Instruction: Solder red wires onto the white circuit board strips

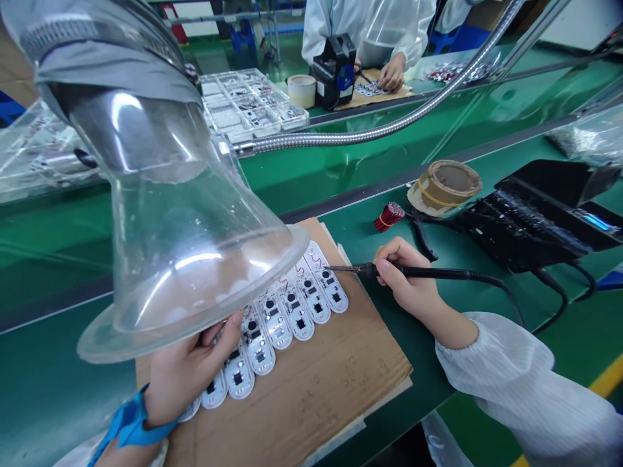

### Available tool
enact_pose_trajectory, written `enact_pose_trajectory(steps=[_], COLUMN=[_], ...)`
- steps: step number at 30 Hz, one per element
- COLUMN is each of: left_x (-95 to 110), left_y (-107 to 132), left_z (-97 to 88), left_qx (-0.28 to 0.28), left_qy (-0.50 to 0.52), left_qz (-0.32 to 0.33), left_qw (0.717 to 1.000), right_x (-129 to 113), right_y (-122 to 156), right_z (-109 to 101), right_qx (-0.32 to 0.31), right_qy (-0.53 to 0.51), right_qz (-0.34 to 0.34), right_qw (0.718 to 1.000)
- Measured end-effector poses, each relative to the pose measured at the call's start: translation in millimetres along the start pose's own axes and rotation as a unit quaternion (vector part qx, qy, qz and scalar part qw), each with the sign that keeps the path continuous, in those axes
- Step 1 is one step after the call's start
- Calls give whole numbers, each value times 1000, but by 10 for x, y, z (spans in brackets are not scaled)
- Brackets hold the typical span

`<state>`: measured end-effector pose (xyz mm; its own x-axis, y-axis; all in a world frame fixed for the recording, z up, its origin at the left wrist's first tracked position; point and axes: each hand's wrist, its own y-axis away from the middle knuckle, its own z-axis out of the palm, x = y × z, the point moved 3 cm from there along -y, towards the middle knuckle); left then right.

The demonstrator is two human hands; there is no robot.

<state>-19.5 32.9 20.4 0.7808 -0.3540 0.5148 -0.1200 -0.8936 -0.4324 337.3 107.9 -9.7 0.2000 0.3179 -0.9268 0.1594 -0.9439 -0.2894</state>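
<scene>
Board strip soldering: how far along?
Done: thin red wires on the far boards of the white circuit-board strip. In hand: right hand, soldering iron tip at the end board; left hand pressing the strip. Left: nearer boards show no wires I can make out; a red wire bundle lies nearby.

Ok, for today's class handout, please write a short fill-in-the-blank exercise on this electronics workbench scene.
1. The right hand holds a ____, with its tip just over the white circuit boards.
2. Those boards lie on a sheet of ____.
3. The left hand has a ____ band at its wrist.

Missing words: soldering iron; cardboard; blue.
</scene>
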Motion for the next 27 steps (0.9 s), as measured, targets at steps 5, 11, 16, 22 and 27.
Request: enact_pose_trajectory(steps=[5, 11, 16, 22, 27], left_x=[31, 44, 48, 106, 85], left_y=[-25, -29, -31, -72, -53], left_z=[1, -2, 9, 42, 10], left_qx=[-1, 2, 0, -41, -5], left_qy=[-8, -13, -6, -35, -15], left_qz=[22, 43, 50, 60, 57], left_qw=[1000, 999, 999, 997, 998], right_x=[-1, -23, -20, -38, -39], right_y=[-15, -20, -3, 7, 4], right_z=[10, 0, 1, 13, 0], right_qx=[-1, -8, -18, -22, 0], right_qy=[-1, 7, 7, 17, -13], right_qz=[-3, -19, -30, -39, -32], right_qw=[1000, 1000, 999, 999, 999])
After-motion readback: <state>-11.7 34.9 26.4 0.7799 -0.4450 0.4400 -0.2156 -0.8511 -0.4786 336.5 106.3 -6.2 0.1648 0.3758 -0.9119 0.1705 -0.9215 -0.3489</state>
